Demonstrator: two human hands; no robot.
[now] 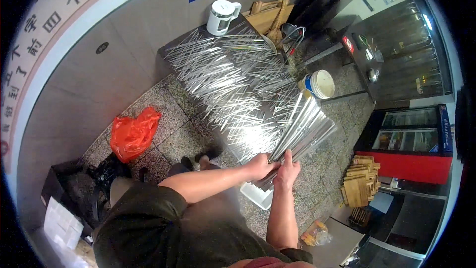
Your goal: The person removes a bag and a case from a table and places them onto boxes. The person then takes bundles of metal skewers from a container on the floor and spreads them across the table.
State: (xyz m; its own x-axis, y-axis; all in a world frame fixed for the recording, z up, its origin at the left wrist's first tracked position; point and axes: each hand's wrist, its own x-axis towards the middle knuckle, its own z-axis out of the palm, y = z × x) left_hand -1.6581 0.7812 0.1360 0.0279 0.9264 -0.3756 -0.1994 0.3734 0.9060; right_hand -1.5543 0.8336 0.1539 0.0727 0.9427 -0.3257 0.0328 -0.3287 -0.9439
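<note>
Both my hands are closed around the lower end of a thick bundle of long metal skewers, which fans out away from me to the upper right. My left hand grips it from the left, and my right hand wraps it from the right with the thumb up along the bundle. Many more loose metal skewers lie spread over the dark table ahead of me. Below my hands a white plastic tray shows in part, its rest hidden by the bundle and my arms.
A white lidded jug stands at the table's far edge. Beyond the bundle is a white bucket. A red plastic bag lies on the speckled floor to the left. Wooden stools are stacked at right, near a glass-fronted fridge.
</note>
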